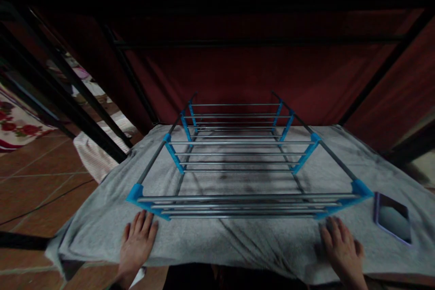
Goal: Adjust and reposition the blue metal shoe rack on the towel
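A rack of thin grey metal bars with blue plastic joints (248, 198) stands on a table spread with a grey cloth (238, 240). My left hand (137, 239) lies flat on the cloth, fingers stretched out, just in front of the rack's near left blue corner (136, 192). On the other side, my right hand (341, 245) rests on the cloth near the front right blue corner (360, 189), its fingers apart. Neither hand holds anything.
A phone with a purple edge (393, 217) lies on the cloth at the right. Dark metal posts (136, 79) frame the table, with a red wall (234, 68) behind. A striped cloth (97, 154) lies at the left, beside the tiled floor (44, 172).
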Motion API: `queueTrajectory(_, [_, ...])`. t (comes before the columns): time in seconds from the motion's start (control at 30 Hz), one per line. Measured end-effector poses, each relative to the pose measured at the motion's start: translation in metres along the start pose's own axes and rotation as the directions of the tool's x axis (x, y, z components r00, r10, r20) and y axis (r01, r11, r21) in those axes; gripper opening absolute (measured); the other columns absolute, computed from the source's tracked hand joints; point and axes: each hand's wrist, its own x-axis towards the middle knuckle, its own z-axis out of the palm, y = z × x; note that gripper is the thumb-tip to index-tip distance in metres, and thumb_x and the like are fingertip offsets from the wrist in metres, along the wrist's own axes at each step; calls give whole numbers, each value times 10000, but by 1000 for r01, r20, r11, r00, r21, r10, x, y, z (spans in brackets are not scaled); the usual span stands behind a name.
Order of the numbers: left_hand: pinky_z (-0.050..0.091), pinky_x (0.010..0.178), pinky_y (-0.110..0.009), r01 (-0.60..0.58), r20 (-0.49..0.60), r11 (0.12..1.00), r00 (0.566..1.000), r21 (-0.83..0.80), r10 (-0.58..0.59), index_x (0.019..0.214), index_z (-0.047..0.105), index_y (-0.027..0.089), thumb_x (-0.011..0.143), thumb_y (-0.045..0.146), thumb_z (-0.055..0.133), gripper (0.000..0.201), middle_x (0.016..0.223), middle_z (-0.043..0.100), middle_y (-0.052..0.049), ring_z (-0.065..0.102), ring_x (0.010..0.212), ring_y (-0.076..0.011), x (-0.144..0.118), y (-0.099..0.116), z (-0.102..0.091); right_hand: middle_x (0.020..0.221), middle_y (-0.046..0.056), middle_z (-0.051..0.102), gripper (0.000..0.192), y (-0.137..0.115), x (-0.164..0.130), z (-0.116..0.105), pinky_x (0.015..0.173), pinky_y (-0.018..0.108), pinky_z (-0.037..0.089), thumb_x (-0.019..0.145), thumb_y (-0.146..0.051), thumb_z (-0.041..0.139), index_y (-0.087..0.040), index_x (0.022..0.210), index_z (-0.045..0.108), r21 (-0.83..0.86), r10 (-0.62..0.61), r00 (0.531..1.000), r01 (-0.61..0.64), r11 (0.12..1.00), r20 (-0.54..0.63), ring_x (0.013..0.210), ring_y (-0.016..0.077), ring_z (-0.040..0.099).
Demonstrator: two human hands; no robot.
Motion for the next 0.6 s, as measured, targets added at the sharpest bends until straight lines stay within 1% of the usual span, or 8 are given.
queueTrajectory(0.1, [248, 1162, -586, -40, 21, 999, 999, -18, 41, 1192, 710, 269, 936, 292, 329, 460, 1367, 618, -102, 363, 1423, -310, 3, -2, -7, 1410, 150, 561, 408, -3, 2, 2, 1019, 761, 281, 903, -324, 344, -274, 1153, 662, -26, 60, 998, -61, 998, -33, 1359, 382, 442])
queueTrajectory(0.17, [278, 1142, -598, -41, 27, 998, 999, -36, 42, 1209, 705, 284, 930, 275, 321, 475, 1398, 599, -99, 354, 1426, -314, 7, -5, -13, 1414, 145, 563, 409, 1, 0, 8, 1031, 765, 259, 900, -298, 337, -269, 1142, 666, -67, 14, 999, -16, 998, -35, 1359, 378, 443])
queueTrajectory(0.3, [258, 1127, -654, 112, 12, 993, 994, -39, -112, 1281, 669, 218, 929, 332, 295, 526, 1505, 488, -151, 242, 1481, -371, 12, -14, -17, 1412, 127, 575, 425, 19, -9, 24, 1051, 757, 233, 870, -206, 344, -260, 1132, 674, -134, -144, 990, 143, 981, 4, 1377, 367, 427])
queueTrajectory(0.33, [245, 1128, -665, 138, 19, 990, 990, -41, -137, 1293, 661, 210, 930, 333, 284, 538, 1516, 476, -153, 226, 1488, -377, 11, -17, -17, 1409, 127, 578, 429, 24, -11, 28, 1054, 753, 231, 864, -200, 348, -258, 1133, 677, -136, -151, 989, 149, 979, -4, 1376, 367, 428])
queueTrajectory(0.43, [193, 1145, -673, 138, 50, 988, 990, -69, -134, 1298, 655, 231, 924, 280, 268, 540, 1509, 495, -119, 196, 1504, -361, 8, -23, -14, 1401, 118, 580, 426, 36, -10, 35, 1053, 750, 230, 853, -210, 351, -270, 1095, 696, -83, -136, 990, 133, 988, -30, 1359, 366, 452])
queueTrajectory(0.5, [189, 1147, -681, 195, 21, 974, 981, -115, -194, 1292, 645, 228, 917, 309, 301, 516, 1471, 529, -131, 239, 1490, -365, 11, -24, -14, 1386, 133, 582, 400, 42, -2, 35, 1047, 711, 300, 855, -276, 372, -261, 1096, 690, 29, -87, 996, 88, 996, -30, 1313, 363, 501])
queueTrajectory(0.57, [281, 1136, -641, 228, -14, 943, 971, -241, -238, 1259, 642, 190, 888, 396, 371, 503, 1399, 574, -174, 391, 1407, -369, 20, -18, -17, 1354, 173, 587, 451, 43, 13, 32, 1025, 611, 413, 854, -401, 408, -215, 1194, 639, 193, 40, 998, -31, 981, -40, 1245, 352, 560])
queueTrajectory(0.6, [346, 1119, -600, 208, -15, 919, 974, -336, -226, 1213, 653, 174, 859, 439, 414, 503, 1347, 604, -188, 481, 1334, -362, 26, -13, -19, 1321, 187, 600, 519, 43, 21, 30, 999, 554, 461, 840, -466, 432, -185, 1240, 606, 277, 123, 991, -105, 955, -46, 1204, 345, 587])
